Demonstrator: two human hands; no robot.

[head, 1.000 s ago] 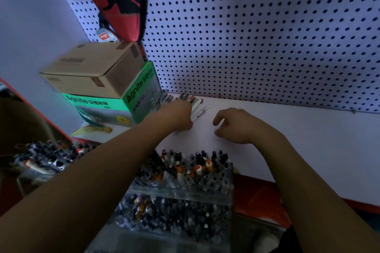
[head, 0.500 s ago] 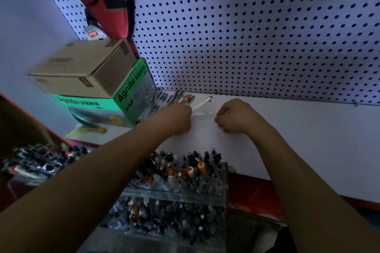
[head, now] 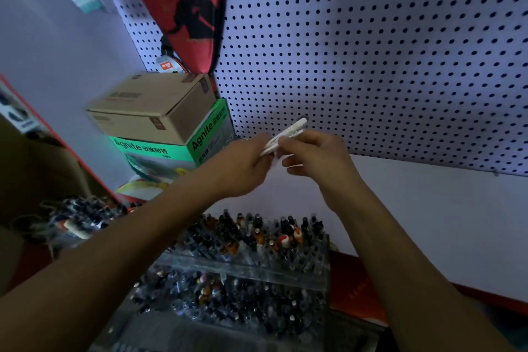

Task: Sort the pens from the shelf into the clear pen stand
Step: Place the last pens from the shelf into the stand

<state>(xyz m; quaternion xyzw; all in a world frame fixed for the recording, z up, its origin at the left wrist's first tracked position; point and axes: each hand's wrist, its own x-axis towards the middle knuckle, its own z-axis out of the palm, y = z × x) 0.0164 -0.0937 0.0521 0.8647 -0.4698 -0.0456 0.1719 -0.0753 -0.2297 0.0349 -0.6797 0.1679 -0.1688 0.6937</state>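
Forearms enter my head view from the bottom corners, both reaching up and forward over the stock. Nearest to me sits the clear pen stand [head: 245, 274], a stepped acrylic rack, its rows packed with upright pens [head: 257, 233], mostly dark caps with a few orange and white ones. A second, blurred cluster of pens [head: 77, 217] lies off to the left of it, on a lower level.

Beyond the stand runs the white shelf [head: 428, 208], with a red edge along its front. Above the shelf, clear of its surface, the two hands meet. Left hand [head: 243, 163]: fingers curled, pinching the lower end of a white pen [head: 288, 134]. Right hand [head: 317, 156]: thumb and forefinger closed on the same pen a little higher up, the other fingers loosely curled beneath. The pen points up and to the right, its far end standing free above the right hand. I cannot tell whether it is one pen or two held together.

Left of the hands, a green Agnite box [head: 200, 140] stands on the shelf with a brown cardboard box [head: 154, 108] stacked on top. Behind everything rises the white pegboard [head: 371, 51], with a red racket cover [head: 185, 3] hanging at its left side.
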